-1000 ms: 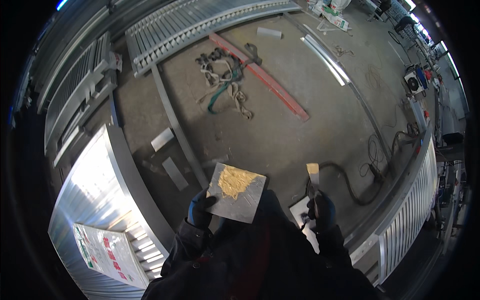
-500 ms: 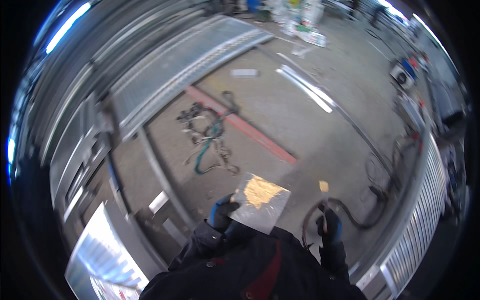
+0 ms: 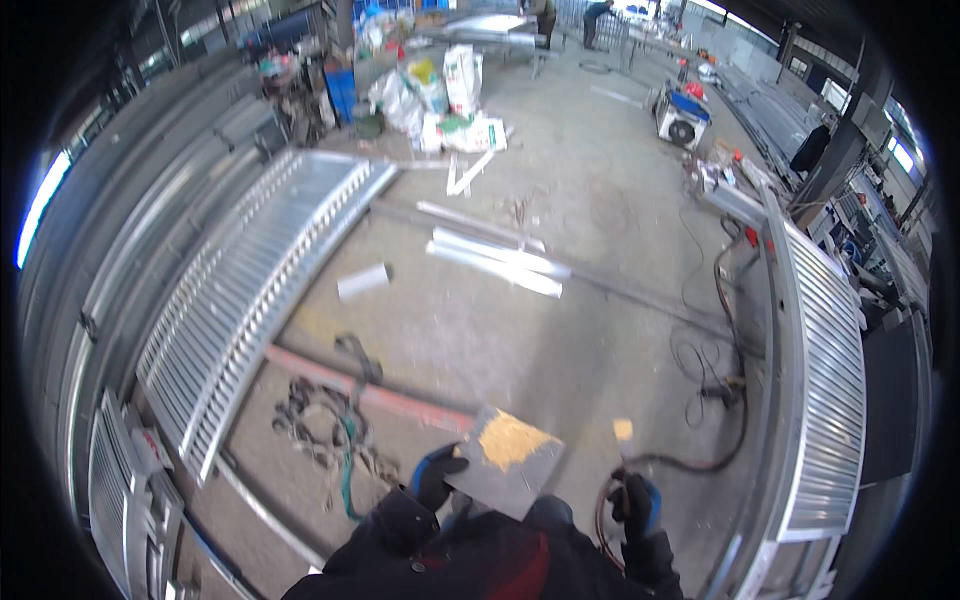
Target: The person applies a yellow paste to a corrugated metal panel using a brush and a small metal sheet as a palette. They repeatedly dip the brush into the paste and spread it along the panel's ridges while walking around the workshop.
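Here, left hand (image 3: 436,478): dark-gloved with blue along its outer side, clamped on the left edge of the grey square plate, thumb over the upper face.
Grey square plate (image 3: 512,482): held out in front of the torso above the floor, turned so that it reads as a diamond from above.
Tan paste (image 3: 513,440): heaped in a rough, uneven patch over the far part of the plate; the nearer part is mostly bare grey.
Right hand (image 3: 636,505): in a matching glove, fingers wrapped around the handle of the putty knife, which they largely hide.
Putty knife (image 3: 623,431): blade pointing away from the body, its end coated with the same tan colour; right of the plate and apart from it.
Hands: well apart, each gripping its own thing.
Brown hose (image 3: 688,463): curves over the floor past the right hand, then away on the right.
Red beam (image 3: 405,402): flat on the floor, running toward the plate's left side in this view.
Webbing straps (image 3: 325,425): tangled beside the beam, one green, a dark loop crossing it.
Slatted panels: one at left (image 3: 262,290), another at right (image 3: 826,385).
Bright metal strips (image 3: 495,264): side by side on the floor farther out.
Background: white sacks (image 3: 463,80), a blue bin (image 3: 341,96), a fan-fronted machine (image 3: 682,130) and a bending person (image 3: 598,22).
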Action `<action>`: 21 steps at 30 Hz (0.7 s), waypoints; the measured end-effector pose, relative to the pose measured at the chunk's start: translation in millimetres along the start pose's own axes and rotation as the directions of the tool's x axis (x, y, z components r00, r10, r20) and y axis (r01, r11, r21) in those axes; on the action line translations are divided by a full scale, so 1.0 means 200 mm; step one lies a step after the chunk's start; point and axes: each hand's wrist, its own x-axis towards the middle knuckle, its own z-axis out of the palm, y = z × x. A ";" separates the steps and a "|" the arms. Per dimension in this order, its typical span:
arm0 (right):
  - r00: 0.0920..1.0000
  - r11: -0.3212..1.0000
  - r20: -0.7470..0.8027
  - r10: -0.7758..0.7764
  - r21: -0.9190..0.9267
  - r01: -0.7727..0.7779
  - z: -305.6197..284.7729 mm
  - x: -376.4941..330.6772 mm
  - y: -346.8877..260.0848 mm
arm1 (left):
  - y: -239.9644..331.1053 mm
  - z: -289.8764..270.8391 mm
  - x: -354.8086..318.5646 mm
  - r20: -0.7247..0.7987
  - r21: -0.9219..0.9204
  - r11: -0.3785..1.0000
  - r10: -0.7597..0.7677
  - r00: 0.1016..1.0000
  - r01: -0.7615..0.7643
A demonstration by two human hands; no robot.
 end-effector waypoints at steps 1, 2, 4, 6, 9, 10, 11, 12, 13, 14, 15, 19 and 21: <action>0.998 0.999 -0.057 0.014 0.039 -0.012 -0.03 0.10 -0.05 | 0.12 0.08 0.16 0.061 -0.018 0.997 -0.076 0.995 0.078; 0.998 0.994 -0.066 -0.006 0.111 0.013 -0.07 0.22 -0.10 | 0.23 0.17 0.33 0.129 -0.014 0.996 -0.090 0.988 0.093; 0.994 0.982 -0.106 0.000 0.186 0.020 -0.19 0.52 -0.17 | 0.41 0.39 0.69 0.132 0.054 0.989 -0.141 0.981 0.135; 0.987 0.980 -0.159 0.001 0.197 0.031 -0.39 0.87 -0.22 | 0.46 0.65 1.10 0.111 0.167 0.977 -0.150 0.982 0.131; 0.988 0.979 -0.142 0.058 0.200 -0.029 -0.66 1.48 -0.43 | 0.50 1.09 1.66 0.135 0.326 0.944 0.006 0.991 -0.050; 0.992 0.984 -0.123 -0.006 0.176 0.027 -0.75 1.67 -0.55 | 0.52 1.25 1.86 0.074 0.157 0.985 -0.077 0.994 0.065; 0.992 0.986 -0.121 -0.025 0.161 0.045 -0.84 1.88 -0.71 | 0.55 1.42 2.04 0.092 0.171 0.984 -0.068 0.993 0.052; 0.994 0.986 -0.109 0.002 0.166 0.016 -0.94 2.07 -0.91 | 0.56 1.60 2.22 0.083 0.183 0.982 -0.058 0.995 0.042; 0.996 0.987 -0.093 0.018 0.162 -0.003 -1.04 2.29 -1.14 | 0.60 1.79 2.42 0.041 0.199 0.979 -0.048 0.998 0.039; 0.995 0.991 -0.095 0.018 0.135 -0.005 -1.09 2.48 -1.35 | 0.64 1.93 2.58 0.163 0.107 0.993 -0.057 0.985 0.040; 0.996 0.995 -0.082 -0.024 0.098 0.032 -1.11 2.67 -1.56 | 0.67 2.07 2.73 0.158 0.085 0.995 -0.056 0.986 0.043; 0.993 0.993 0.021 -0.113 0.048 0.112 -1.07 3.42 -2.25 | 0.86 2.46 3.41 0.065 0.242 0.968 0.049 0.997 -0.063; 0.981 0.979 0.062 -0.186 0.095 0.180 -1.00 3.81 -2.41 | 0.96 2.49 3.82 0.266 0.025 0.997 -0.073 0.961 0.069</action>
